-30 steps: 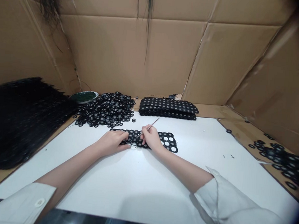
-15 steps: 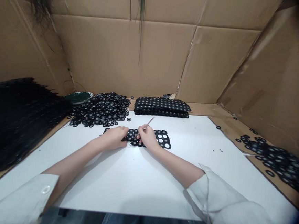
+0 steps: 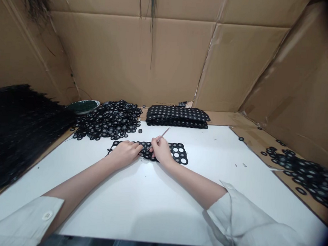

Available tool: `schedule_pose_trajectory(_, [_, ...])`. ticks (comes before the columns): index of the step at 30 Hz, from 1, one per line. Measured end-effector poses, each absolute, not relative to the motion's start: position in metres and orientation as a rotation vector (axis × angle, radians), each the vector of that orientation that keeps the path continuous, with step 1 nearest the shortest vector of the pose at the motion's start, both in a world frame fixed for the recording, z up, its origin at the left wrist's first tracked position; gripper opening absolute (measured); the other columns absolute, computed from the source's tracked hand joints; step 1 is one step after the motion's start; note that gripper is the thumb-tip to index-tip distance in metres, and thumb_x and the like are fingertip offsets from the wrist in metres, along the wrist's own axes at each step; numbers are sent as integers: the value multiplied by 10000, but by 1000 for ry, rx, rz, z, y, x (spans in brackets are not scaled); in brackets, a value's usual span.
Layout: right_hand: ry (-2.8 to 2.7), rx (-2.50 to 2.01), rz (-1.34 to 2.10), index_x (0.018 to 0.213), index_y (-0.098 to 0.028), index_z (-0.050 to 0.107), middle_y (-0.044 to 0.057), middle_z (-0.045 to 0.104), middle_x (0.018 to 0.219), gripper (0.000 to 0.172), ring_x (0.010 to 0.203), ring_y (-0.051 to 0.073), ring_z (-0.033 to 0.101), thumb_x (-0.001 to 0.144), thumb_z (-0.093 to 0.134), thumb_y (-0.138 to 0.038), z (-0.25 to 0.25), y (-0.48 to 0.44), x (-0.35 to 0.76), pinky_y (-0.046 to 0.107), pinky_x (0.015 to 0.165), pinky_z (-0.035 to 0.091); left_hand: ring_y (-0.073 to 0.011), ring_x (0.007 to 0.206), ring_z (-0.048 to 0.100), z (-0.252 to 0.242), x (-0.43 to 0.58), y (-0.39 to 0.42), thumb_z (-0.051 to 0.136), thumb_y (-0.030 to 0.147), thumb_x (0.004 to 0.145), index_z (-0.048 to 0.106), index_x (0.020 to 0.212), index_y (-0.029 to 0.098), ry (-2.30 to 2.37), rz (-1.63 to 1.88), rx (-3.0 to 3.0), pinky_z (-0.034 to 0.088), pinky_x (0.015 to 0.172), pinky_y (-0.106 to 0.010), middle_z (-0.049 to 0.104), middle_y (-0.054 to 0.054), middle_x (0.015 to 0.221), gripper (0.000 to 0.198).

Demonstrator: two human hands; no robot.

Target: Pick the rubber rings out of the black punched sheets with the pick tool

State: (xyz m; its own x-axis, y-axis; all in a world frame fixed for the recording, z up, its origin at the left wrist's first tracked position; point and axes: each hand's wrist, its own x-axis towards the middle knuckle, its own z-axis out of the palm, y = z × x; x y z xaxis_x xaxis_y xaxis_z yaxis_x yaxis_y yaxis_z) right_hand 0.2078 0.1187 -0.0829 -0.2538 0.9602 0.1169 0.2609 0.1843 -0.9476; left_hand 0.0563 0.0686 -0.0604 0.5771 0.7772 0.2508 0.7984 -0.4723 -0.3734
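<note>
Head view: left hand (image 3: 125, 153) and right hand (image 3: 162, 152) at one panel of joined black rings (image 3: 146, 154) on a white worktop (image 3: 112, 206). Step in hand, to judge by posture: fine work at the panel's middle; the next move seems to call for steady pressure on the left and a delicate touch on the right. Left to right, from a bystander's place: dark strands (image 3: 17, 138), well left of the left fingers (image 3: 137, 147); a bowl (image 3: 98, 104) and a heap of loose rings (image 3: 110, 118), beyond these fingers and to their left; the left fingers, bent and resting on the panel, though whether they pinch it cannot be told; the panel, flat beneath them, crossing the gap between the hands and showing again just right of the right fingers (image 3: 155, 142); the right fingers, closed around a slender tool (image 3: 164, 133) whose lower end meets or nearly meets the panel; stacked panels (image 3: 178, 115), beyond the right fingers; scattered rings (image 3: 304, 172), well to their right.
</note>
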Motion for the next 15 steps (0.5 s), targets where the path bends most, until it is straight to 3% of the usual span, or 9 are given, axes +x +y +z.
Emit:
schedule_pose_trajectory(9, [-1826, -1193, 941, 652, -203, 335, -22, 453, 580, 165, 573, 114, 480, 802, 403, -205, -76, 122, 202, 225, 588, 390, -187, 541, 567, -71, 65, 73, 386, 172, 770, 536, 667, 161, -1403, -248, -2203, 352, 523, -290, 599, -60, 580, 183])
schedule_pose_trajectory(15, [-1866, -1165, 1045, 680, -205, 352, -36, 470, 525, 162, 399, 89, 448, 828, 377, -268, -77, 120, 207, 207, 439, 377, -217, 629, 579, -65, 68, 70, 398, 189, 761, 511, 730, 160, -1564, -194, -2202, 356, 515, -290, 600, -73, 664, 120])
